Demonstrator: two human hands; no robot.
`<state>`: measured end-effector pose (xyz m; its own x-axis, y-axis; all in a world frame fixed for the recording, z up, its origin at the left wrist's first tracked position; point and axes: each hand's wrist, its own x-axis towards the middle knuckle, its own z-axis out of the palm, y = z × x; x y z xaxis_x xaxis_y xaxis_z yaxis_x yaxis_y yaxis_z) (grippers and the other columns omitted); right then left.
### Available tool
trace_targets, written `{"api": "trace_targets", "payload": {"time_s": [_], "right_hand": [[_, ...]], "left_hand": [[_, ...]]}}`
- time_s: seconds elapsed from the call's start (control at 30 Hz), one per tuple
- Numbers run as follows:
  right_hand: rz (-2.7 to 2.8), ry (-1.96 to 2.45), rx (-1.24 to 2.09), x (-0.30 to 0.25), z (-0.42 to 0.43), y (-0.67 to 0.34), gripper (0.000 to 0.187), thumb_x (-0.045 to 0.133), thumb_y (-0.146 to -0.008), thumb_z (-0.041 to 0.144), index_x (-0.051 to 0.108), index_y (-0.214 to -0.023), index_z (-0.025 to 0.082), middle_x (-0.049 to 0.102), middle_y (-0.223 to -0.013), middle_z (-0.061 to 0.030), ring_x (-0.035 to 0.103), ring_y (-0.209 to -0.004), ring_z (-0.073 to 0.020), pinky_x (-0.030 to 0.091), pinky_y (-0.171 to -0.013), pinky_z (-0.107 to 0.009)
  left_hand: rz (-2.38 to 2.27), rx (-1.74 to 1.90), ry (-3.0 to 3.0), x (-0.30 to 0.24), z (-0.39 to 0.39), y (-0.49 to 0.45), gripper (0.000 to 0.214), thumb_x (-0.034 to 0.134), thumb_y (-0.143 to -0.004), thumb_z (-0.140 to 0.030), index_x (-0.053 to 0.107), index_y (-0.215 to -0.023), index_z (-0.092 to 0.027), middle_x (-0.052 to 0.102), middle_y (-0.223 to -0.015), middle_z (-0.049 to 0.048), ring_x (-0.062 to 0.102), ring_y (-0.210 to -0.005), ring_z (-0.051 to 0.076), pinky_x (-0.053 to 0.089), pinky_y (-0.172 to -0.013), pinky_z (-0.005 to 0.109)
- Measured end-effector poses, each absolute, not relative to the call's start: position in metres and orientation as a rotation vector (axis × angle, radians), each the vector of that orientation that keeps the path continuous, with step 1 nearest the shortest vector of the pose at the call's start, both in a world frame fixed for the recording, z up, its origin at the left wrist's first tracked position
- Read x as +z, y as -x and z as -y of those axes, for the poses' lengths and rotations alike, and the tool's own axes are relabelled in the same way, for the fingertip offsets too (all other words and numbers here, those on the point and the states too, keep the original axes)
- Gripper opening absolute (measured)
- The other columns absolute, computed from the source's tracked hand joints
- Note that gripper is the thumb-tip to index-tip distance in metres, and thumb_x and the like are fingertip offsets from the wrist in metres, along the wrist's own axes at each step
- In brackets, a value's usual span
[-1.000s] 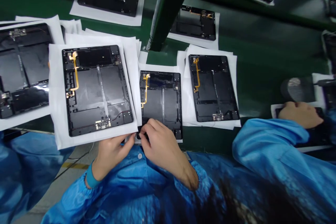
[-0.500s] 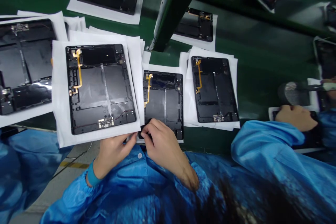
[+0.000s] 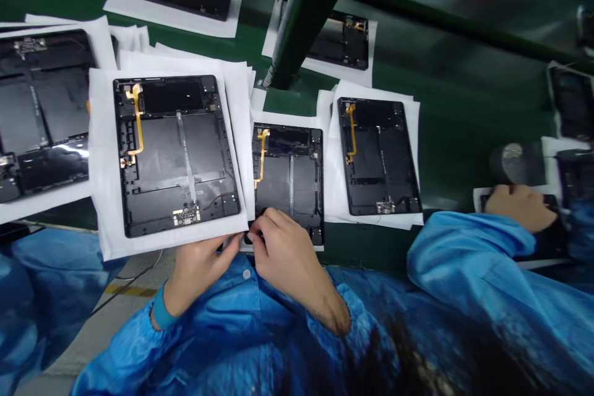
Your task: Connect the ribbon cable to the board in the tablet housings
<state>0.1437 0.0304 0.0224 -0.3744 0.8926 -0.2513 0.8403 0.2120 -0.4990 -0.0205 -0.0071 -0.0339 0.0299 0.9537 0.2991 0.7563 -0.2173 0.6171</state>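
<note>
My right hand (image 3: pixel 286 253) is closed in a pinch at the lower left corner of an open tablet back housing (image 3: pixel 306 189) with a gold flex cable. My left hand (image 3: pixel 199 269), a teal band at its wrist, has thumb and forefinger drawn together beside the same corner. Its other fingers are hidden beneath paper. Whatever the fingertips hold is too small to make out. Overlapping that corner on the left, a larger-looking tablet housing (image 3: pixel 180 154) lies on a stack of white paper sheets (image 3: pixel 109 223). It shows a gold cable and a small circuit board.
Another housing (image 3: pixel 380 158) lies on white sheets to the right, and one (image 3: pixel 44 99) at far left. Behind, more housings stand on the green bench (image 3: pixel 455 111). A slanted green post (image 3: pixel 309 18) rises near the middle. A co-worker's hand (image 3: pixel 522 209) works at right.
Both my hands stay almost still at the corner. The housings behind have shifted a little left. At the far right, a hand with a tool has gone out of view.
</note>
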Motion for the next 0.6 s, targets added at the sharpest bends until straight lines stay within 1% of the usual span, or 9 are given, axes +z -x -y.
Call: {"api": "trace_targets", "payload": {"time_s": [0.07, 0.2, 0.3, 0.4, 0.47, 0.6], "right_hand": [[2.382, 1.710, 0.881, 0.0231, -0.0314, -0.1436, 0.013, 0.054, -0.088, 0.015, 0.063, -0.080, 0.020, 0.066, -0.085, -0.0048, 0.059, -0.078, -0.0193, 0.042, -0.065, -0.032], [2.393, 1.724, 0.885, 0.0238, -0.0326, -0.1434, 0.012, 0.055, -0.088, 0.016, 0.064, -0.080, 0.019, 0.066, -0.085, -0.0048, 0.059, -0.077, -0.0188, 0.042, -0.065, -0.032], [2.394, 1.734, 0.891, 0.0242, -0.0327, -0.1432, 0.012, 0.055, -0.088, 0.016, 0.064, -0.081, 0.019, 0.066, -0.085, -0.0047, 0.059, -0.077, -0.0183, 0.042, -0.066, -0.031], [2.394, 1.740, 0.903, 0.0246, -0.0322, -0.1435, 0.012, 0.055, -0.088, 0.017, 0.065, -0.082, 0.019, 0.066, -0.086, -0.0049, 0.060, -0.078, -0.0186, 0.042, -0.066, -0.031], [2.386, 1.747, 0.915, 0.0246, -0.0317, -0.1439, 0.012, 0.055, -0.089, 0.017, 0.065, -0.082, 0.019, 0.067, -0.087, -0.0052, 0.060, -0.078, -0.0187, 0.043, -0.067, -0.032], [2.368, 1.765, 0.939, 0.0241, -0.0320, -0.1436, 0.012, 0.056, -0.089, 0.018, 0.065, -0.081, 0.019, 0.068, -0.088, -0.0049, 0.061, -0.080, -0.0185, 0.043, -0.068, -0.031]], "left_hand": [[-1.748, 0.984, -2.019, -0.0337, 0.0065, 0.0206, 0.038, 0.039, -0.104, -0.051, 0.071, -0.092, -0.035, 0.069, -0.077, -0.0039, 0.073, -0.075, 0.019, 0.064, -0.057, 0.050], [-1.714, 1.008, -2.027, -0.0335, 0.0061, 0.0217, 0.040, 0.038, -0.104, -0.052, 0.071, -0.093, -0.034, 0.069, -0.077, -0.0028, 0.073, -0.073, 0.018, 0.062, -0.053, 0.048], [-1.691, 1.015, -2.023, -0.0337, 0.0078, 0.0232, 0.039, 0.038, -0.104, -0.051, 0.071, -0.091, -0.034, 0.070, -0.080, -0.0038, 0.072, -0.070, 0.017, 0.064, -0.055, 0.047], [-1.666, 1.019, -2.019, -0.0350, 0.0099, 0.0242, 0.034, 0.042, -0.103, -0.049, 0.071, -0.092, -0.035, 0.071, -0.081, -0.0052, 0.072, -0.069, 0.016, 0.065, -0.055, 0.047], [-1.666, 1.033, -2.018, -0.0364, 0.0107, 0.0241, 0.031, 0.045, -0.102, -0.049, 0.071, -0.093, -0.036, 0.070, -0.079, -0.0055, 0.073, -0.073, 0.018, 0.063, -0.052, 0.046], [-1.684, 1.053, -2.013, -0.0380, 0.0099, 0.0240, 0.029, 0.046, -0.103, -0.050, 0.070, -0.096, -0.036, 0.069, -0.077, -0.0051, 0.074, -0.087, 0.022, 0.059, -0.046, 0.044]]}}
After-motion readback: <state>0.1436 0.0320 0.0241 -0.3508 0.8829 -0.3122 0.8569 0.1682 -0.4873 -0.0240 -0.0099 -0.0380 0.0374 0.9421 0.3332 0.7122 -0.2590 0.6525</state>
